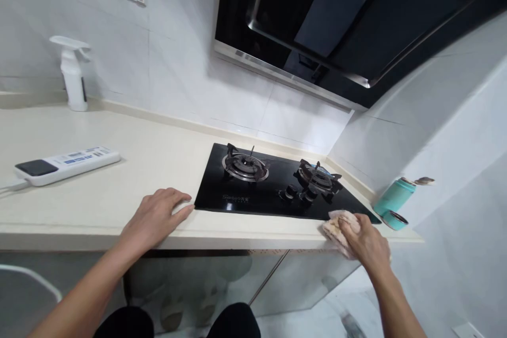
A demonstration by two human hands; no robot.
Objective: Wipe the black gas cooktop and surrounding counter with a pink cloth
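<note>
My left hand (156, 215) lies flat on the cream countertop (130, 169), fingers spread, just left of the black glass gas hob (273, 187). It holds nothing. My right hand (366, 243) presses a crumpled beige cloth (336, 224) against the counter's front edge at the hob's near right corner. The hob has two burners (245, 165) and two knobs (295, 194) near its front.
A white spray bottle (73, 74) stands at the back left by the tiled wall. A white power strip (63, 165) lies on the left of the counter. A teal flask (394, 196) and its lid (393, 219) sit right of the hob. A black range hood (348, 26) hangs above.
</note>
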